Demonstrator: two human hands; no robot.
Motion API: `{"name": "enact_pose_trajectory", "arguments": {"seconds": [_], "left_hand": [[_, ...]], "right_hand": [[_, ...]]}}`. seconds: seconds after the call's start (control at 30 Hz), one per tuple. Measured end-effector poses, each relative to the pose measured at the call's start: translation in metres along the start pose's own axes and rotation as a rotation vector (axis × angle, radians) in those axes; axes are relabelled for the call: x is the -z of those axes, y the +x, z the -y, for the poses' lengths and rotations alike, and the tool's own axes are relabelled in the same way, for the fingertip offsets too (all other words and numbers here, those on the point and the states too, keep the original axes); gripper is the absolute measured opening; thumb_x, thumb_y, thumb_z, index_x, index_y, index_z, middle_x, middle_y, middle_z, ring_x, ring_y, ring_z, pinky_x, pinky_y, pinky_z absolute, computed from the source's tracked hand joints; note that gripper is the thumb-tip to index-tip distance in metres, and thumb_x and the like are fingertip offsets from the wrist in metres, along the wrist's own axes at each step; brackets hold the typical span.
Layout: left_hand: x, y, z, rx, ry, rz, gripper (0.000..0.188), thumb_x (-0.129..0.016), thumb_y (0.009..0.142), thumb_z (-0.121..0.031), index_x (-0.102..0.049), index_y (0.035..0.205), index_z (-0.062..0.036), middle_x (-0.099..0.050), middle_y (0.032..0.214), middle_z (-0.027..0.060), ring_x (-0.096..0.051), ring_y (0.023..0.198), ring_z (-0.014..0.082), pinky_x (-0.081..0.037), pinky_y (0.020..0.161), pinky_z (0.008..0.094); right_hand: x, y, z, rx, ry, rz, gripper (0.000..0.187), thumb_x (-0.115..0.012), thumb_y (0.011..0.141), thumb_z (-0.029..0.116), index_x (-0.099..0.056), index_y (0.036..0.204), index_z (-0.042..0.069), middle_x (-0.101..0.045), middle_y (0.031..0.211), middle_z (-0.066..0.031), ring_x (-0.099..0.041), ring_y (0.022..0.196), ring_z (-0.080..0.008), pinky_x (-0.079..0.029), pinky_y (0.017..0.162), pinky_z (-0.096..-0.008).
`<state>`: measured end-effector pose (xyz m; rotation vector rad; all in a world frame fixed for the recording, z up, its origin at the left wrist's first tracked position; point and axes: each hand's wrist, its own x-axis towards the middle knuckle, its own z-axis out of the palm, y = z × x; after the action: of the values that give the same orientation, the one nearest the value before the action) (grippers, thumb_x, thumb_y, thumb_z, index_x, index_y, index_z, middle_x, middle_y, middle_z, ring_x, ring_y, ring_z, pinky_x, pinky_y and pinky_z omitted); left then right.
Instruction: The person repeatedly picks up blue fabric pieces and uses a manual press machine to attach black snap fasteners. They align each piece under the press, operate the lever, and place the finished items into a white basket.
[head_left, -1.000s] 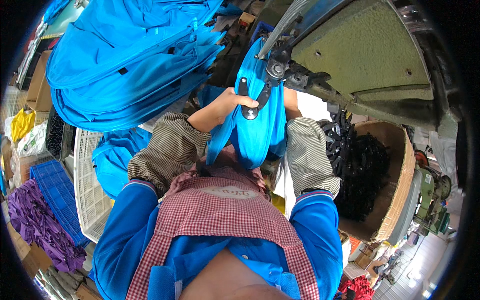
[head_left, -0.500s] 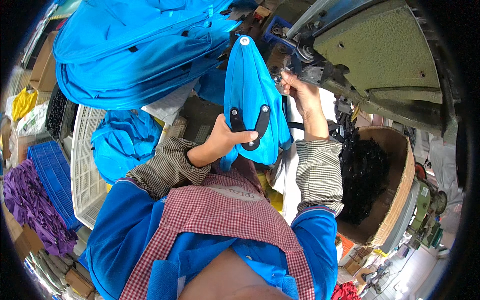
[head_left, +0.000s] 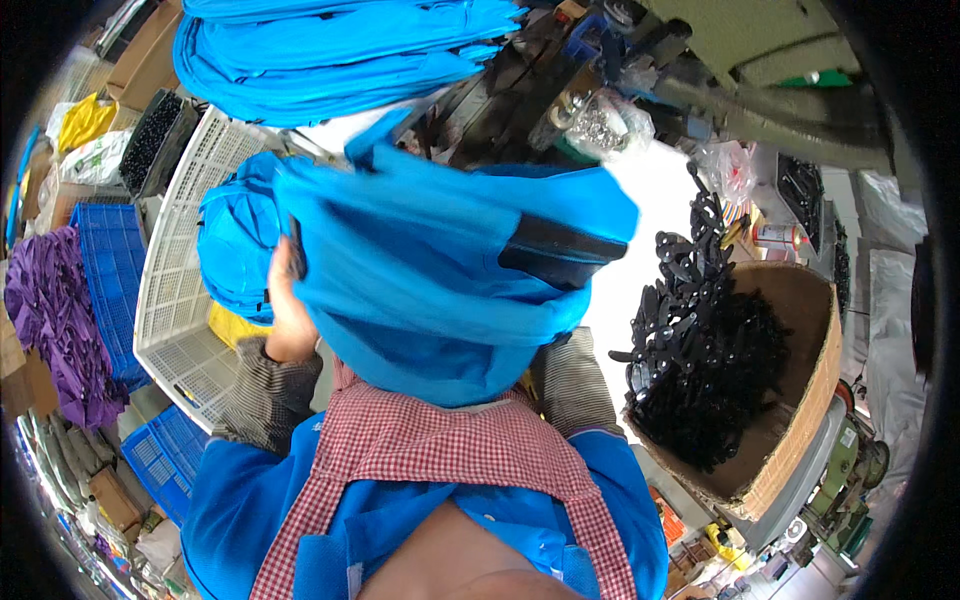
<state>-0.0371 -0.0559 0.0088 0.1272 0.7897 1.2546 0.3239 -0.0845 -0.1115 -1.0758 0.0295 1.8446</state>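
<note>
A blue fabric bag [head_left: 430, 290], blurred by motion, spreads wide in front of my chest. It has a black panel [head_left: 560, 250] on its right part. My left hand [head_left: 288, 315] is closed on the bag's left edge, beside a small black tab. My right hand is hidden behind the fabric; only the checked sleeve [head_left: 578, 385] of that arm shows below the bag's right side. Left of my left hand, more blue fabric [head_left: 235, 235] lies bunched in a white plastic basket [head_left: 165, 320].
A stack of blue bags [head_left: 340, 60] lies at the far side. On the right, a cardboard box [head_left: 800, 410] holds a heap of black straps [head_left: 700, 380], some spilling over its edge. A green machine [head_left: 780, 110] stands at the far right, near a clear plastic bag [head_left: 610, 125] of small metal parts.
The blue bag has moved from upright near the machine down towards my chest and turned sideways. My left hand has gone left; my right hand has left the machine and dropped behind the fabric.
</note>
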Motion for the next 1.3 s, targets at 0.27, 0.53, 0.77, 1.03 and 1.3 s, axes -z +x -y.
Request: {"name": "enact_pose_trajectory", "arguments": {"seconds": [0.27, 0.53, 0.77, 1.03, 1.3], "left_hand": [[0.068, 0.032, 0.053, -0.556, 0.907, -0.139, 0.042, -0.051, 0.086, -0.022, -0.044, 0.123, -0.0037, -0.046, 0.123, 0.0151, -0.047, 0.111, 0.0256, -0.038, 0.093, 0.0369], [-0.092, 0.086, 0.092, 0.076, 1.492, 0.787, 0.05, -0.067, 0.072, -0.043, -0.059, 0.106, -0.0071, -0.062, 0.094, 0.0141, -0.059, 0.086, 0.0239, -0.044, 0.078, 0.033], [-0.142, 0.058, 0.117, 0.196, 1.169, 0.823, 0.033, -0.074, 0.069, -0.02, -0.062, 0.091, 0.0022, -0.065, 0.083, 0.0064, -0.058, 0.074, 0.0119, -0.046, 0.069, 0.0269], [-0.164, 0.083, 0.117, 0.228, 1.008, 0.853, 0.041, -0.071, 0.072, -0.018, -0.057, 0.103, 0.0039, -0.062, 0.095, 0.0083, -0.058, 0.083, 0.0133, -0.047, 0.077, 0.0277], [-0.192, 0.134, 0.092, 0.329, 0.984, 0.71, 0.036, -0.065, 0.078, -0.019, -0.057, 0.104, 0.0041, -0.063, 0.092, 0.009, -0.06, 0.079, 0.0155, -0.048, 0.072, 0.0288]], "right_hand": [[-0.069, -0.059, 0.003, 0.414, -0.527, 0.059, 0.032, -0.056, 0.084, 0.033, -0.056, 0.093, 0.002, -0.057, 0.084, -0.0068, -0.054, 0.073, -0.0193, -0.046, 0.069, -0.0339], [-0.073, -0.076, -0.034, 0.669, -0.826, 0.036, 0.018, -0.066, 0.075, 0.008, -0.058, 0.088, -0.001, -0.061, 0.079, -0.0068, -0.056, 0.075, -0.0115, -0.046, 0.067, -0.0281], [-0.08, -0.089, 0.055, 0.601, -0.533, 0.062, 0.031, -0.067, 0.077, 0.013, -0.057, 0.1, -0.003, -0.062, 0.092, -0.0097, -0.058, 0.078, -0.0142, -0.048, 0.071, -0.0288], [-0.106, -0.072, 0.095, 0.567, -0.636, 0.011, 0.035, -0.066, 0.079, 0.021, -0.057, 0.101, -0.004, -0.063, 0.091, -0.0105, -0.06, 0.08, -0.0172, -0.049, 0.072, -0.0298], [-0.142, -0.021, 0.135, 0.581, -0.532, 0.05, 0.04, -0.066, 0.079, 0.025, -0.056, 0.103, -0.005, -0.062, 0.094, -0.0128, -0.06, 0.08, -0.0187, -0.049, 0.072, -0.0305]]}}
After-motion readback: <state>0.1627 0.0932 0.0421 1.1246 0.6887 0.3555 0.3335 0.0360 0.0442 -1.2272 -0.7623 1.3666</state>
